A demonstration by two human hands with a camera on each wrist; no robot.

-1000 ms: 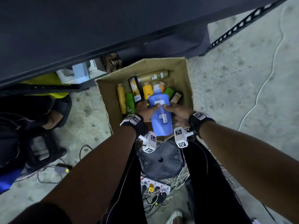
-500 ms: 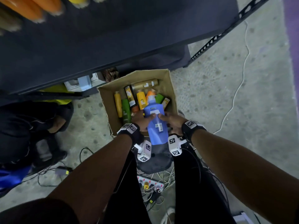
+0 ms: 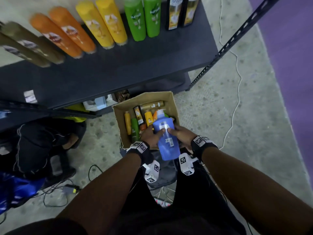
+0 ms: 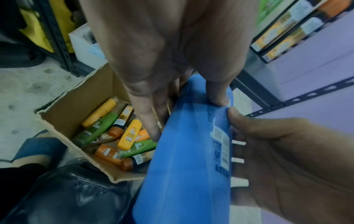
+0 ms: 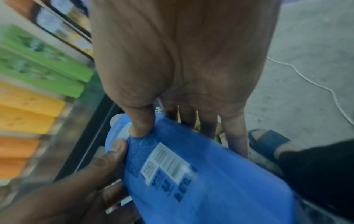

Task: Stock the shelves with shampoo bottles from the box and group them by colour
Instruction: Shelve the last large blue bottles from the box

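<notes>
Dark metal shelf point(image 3: 128, 65), the largest element, carries upright shampoo bottles along its back edge, paired by colour: two tan bottles point(image 3: 28, 46), two orange bottles point(image 3: 66, 34), two yellow bottles point(image 3: 103, 22), two green bottles point(image 3: 144, 17) and two black bottles point(image 3: 181, 12). Below its front edge an open cardboard box point(image 3: 122, 131) sits on the speckled concrete floor point(image 3: 237, 116), still containing a loose pile of yellow, green, orange, tan and black bottles point(image 4: 114, 133). Above the near side of the box, a large blue pump bottle point(image 3: 166, 138) is held between both hands, its white pump pointing toward the shelf and its barcode label facing up. Left hand point(image 3: 151, 135) grips the bottle's left flank, thumb across the label and fingers curled beneath. Right hand point(image 3: 182, 135) grips the opposite flank likewise, the two thumbs almost touching. A white cable point(image 3: 235, 85) trails across the floor to the right.
</notes>
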